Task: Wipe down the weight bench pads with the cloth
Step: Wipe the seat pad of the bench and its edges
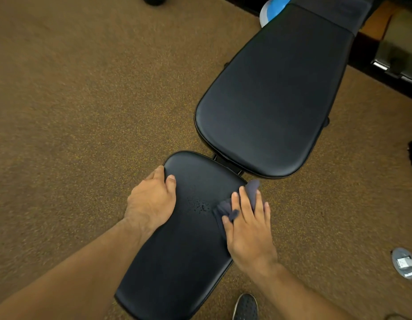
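Observation:
The weight bench has two black pads: a seat pad (186,245) near me and a longer back pad (269,100) beyond it. My left hand (152,199) rests on the seat pad's left edge, fingers curled over the rim. My right hand (249,227) presses a dark grey cloth (225,207) flat against the seat pad's right side, fingers spread over it. Small wet droplets (199,205) speckle the pad between my hands.
Brown speckled carpet (85,112) surrounds the bench. A blue and white object (269,10) lies by the back pad's far end. A clear plastic item (405,265) lies on the floor at right. A dark shoe (245,307) shows at the bottom.

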The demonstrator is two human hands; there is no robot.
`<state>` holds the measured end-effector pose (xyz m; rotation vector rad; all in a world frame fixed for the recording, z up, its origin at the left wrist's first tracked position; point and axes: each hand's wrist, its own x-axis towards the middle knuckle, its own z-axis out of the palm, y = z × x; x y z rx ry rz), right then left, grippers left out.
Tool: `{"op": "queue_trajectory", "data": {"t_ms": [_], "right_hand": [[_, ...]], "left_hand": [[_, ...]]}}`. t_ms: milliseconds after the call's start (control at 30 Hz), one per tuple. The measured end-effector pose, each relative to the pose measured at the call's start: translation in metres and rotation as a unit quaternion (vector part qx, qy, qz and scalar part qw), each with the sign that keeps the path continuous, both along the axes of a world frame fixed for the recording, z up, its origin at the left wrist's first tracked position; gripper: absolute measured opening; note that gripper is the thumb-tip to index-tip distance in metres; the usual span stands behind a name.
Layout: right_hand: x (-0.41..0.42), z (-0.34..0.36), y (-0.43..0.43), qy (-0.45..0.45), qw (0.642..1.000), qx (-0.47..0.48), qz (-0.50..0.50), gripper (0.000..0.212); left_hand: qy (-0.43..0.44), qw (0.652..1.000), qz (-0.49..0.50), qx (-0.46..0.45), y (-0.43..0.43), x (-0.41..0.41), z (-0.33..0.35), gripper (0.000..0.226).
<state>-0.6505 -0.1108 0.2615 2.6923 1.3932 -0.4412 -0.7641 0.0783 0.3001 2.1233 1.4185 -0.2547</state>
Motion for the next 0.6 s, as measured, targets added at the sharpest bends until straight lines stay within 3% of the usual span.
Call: {"op": "queue_trajectory", "data": {"t_ms": [133,300,600], "right_hand": [[0.028,0.011,0.033,0.026,0.999,0.002,0.045,0.063],[0.044,0.011,0.076,0.016,0.999,0.027,0.026,0.058],[-0.006,0.01,0.015,0.0,0.997,-0.018,0.069,0.061]], "left_hand": [[0.004,1.0,0.001,0.0,0.005,0.002,-0.003,0.055],[0.003,1.0,-0.004,-0.007,0.007,0.003,-0.002,0.055],[0.003,1.0,-0.014,-0.028,0.011,-0.002,0.001,0.055]]}}
